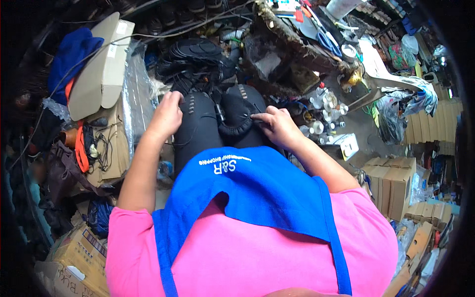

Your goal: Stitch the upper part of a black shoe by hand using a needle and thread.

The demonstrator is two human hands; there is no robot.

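Observation:
Across my lap, between my thighs, lies a black shoe-like piece [235, 111] with a curved, gathered edge along its lower side. Beside it on the left is a slim dark tool handle [219, 110] with a pale shiny band. My left hand [170, 113] is raised over the outer side of my left thigh, fingers curled together; what they pinch is too small to make out. My right hand [278, 124] is at the right edge of the black piece. Its index finger reaches to that edge with the thumb below, and anything thin between them cannot be made out.
A cluttered bench [302, 42] with scissors [326, 43] and a tape roll [349, 51] stands ahead on the right. Small bottles [329, 111] crowd below it. Cardboard [101, 69] leans at left; boxes [388, 185] stand right. Black shoes [193, 54] lie ahead.

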